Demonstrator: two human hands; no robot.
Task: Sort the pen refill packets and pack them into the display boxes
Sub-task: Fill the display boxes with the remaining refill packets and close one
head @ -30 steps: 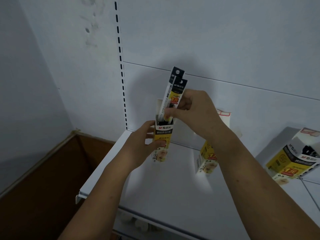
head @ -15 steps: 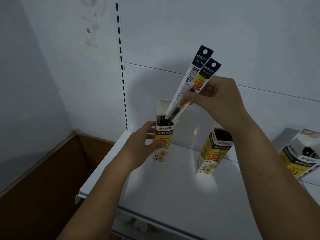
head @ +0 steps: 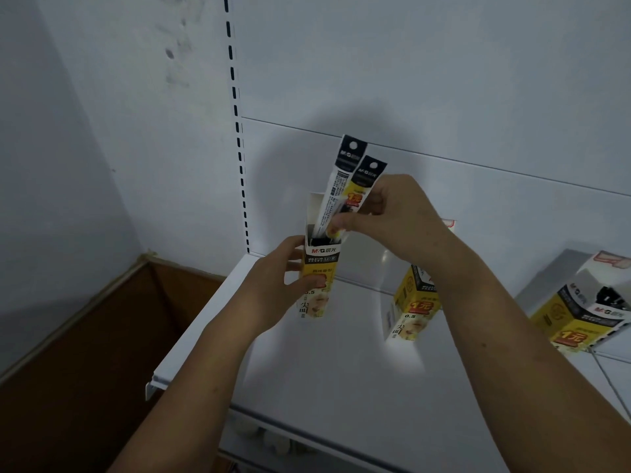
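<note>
A person's left hand (head: 273,288) grips a slim yellow cardboard display box (head: 320,264) on the white shelf (head: 341,387); the right hand (head: 396,216) pinches two long, flat refill packets (head: 345,189), lower ends inside its open top

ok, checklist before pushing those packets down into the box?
1. Box held: left hand grips the yellow-and-black cardboard display box: ok.
2. Box upright, top flap open: ok.
3. Packets held: right hand pinches two long black-topped refill packets: ok.
4. Packets' lower ends inside the box mouth: ok.
5. Packets fully seated: not ok, most of their length sticks out.
6. Room left inside the box: cannot tell, only dark contents show at the mouth.
</note>
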